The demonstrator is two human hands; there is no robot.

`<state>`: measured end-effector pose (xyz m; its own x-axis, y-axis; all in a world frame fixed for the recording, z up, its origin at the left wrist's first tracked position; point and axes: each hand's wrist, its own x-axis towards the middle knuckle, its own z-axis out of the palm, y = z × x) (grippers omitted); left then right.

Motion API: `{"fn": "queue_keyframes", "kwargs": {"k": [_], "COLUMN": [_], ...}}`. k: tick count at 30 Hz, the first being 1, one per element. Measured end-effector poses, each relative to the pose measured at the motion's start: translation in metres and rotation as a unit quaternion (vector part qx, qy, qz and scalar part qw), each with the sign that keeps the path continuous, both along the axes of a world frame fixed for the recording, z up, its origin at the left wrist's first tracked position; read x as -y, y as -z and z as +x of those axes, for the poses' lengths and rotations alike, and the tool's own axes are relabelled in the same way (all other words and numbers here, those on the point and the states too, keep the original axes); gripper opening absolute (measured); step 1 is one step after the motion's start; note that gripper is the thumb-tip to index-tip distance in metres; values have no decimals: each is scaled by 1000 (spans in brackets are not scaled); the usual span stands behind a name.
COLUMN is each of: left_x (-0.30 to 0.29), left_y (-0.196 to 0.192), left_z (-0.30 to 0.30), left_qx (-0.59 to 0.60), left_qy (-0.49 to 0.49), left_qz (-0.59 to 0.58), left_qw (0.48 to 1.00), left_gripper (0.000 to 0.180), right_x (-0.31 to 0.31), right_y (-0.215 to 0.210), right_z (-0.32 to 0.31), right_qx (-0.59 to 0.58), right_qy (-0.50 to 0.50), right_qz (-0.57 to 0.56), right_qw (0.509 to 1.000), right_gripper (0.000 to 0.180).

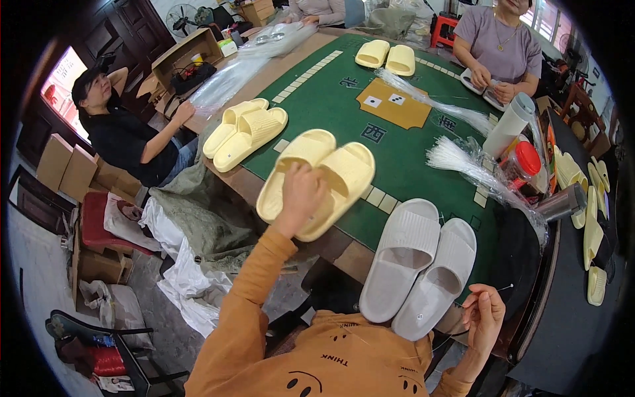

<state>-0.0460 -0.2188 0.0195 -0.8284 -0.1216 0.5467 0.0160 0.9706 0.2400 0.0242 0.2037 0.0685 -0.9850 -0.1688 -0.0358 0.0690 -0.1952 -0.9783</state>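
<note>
My left hand (305,195) is closed on a pair of pale yellow slippers (357,173), its fingers at their inner edges, over the table's near left edge. A pair of grey slippers (402,241) lies to the right, toes pointing away, overhanging the near edge by my body. Beside their heels, my right hand (484,314) is raised with curled fingers, pinching a thin white plastic strand (506,287) with a small knob at its tip. A bundle of similar white strands (456,156) lies in clear plastic beyond the grey slippers.
Another yellow pair (245,132) sits left; one more (385,57) lies at the far side. A white cylinder (509,124), a red-lidded jar (522,162) and a metal tumbler (562,202) stand right. Co-workers sit around the green-topped table (317,92); one handles grey slippers (486,89).
</note>
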Motion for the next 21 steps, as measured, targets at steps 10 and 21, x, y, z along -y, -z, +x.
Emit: {"fn": "queue_keyframes", "kwargs": {"k": [10,21], "left_x": [69,87], "left_y": [1,6], "left_z": [-17,-15], "left_qx": [22,-14], "left_qy": [-51,-34], "left_qz": [14,1], "left_qw": [998,999], "left_gripper": [26,30], "right_x": [6,7], "right_y": [3,-18], "right_z": [1,17], "right_qx": [23,0], "right_qy": [-12,19], "right_qz": [-19,-55], "right_qw": [999,998], "right_gripper": [26,33]}}
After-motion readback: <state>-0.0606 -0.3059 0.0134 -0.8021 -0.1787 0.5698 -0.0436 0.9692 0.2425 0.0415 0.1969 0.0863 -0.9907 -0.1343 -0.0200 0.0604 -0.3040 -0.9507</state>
